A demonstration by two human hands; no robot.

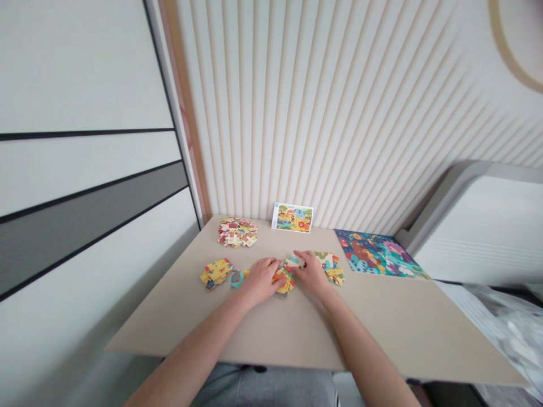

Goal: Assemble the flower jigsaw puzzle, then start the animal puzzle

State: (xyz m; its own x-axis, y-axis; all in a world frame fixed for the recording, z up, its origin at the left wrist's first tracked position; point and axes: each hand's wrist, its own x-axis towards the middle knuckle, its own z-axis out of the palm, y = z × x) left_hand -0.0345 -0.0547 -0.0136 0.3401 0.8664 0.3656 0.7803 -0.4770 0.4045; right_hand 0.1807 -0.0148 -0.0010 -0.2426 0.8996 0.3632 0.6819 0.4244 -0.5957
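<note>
Nearest the camera, the person's bare left forearm (190, 350) and right forearm (360, 356) rise from the lower corners of the view, above a lap in grey trousers (263, 387), and converge across the beige tabletop (271, 333). The left hand (261, 281) and right hand (311, 275) meet over a small cluster of jigsaw pieces (283, 281), which lies near the middle of the tabletop. The fingers (276, 281) of the left hand lie extended, with the tips on the cluster, and the fingers (299, 265) of the right hand reach over it from the opposite side. Neither hand is clenched; whether either holds a single piece cannot be told. For work at this range, light fingertip contact is advisable, so that adjacent pieces are not displaced. A yellow group of pieces (216, 273) and a teal piece (236, 278) lie left of the hands, and a further group (333, 276) lies just right of them. Farther off are a loose pile of pieces (237, 232), a picture card (292, 217) leaning against the ribbed wall panel (297, 113), and a multicoloured printed jungle picture (377, 254).
</note>
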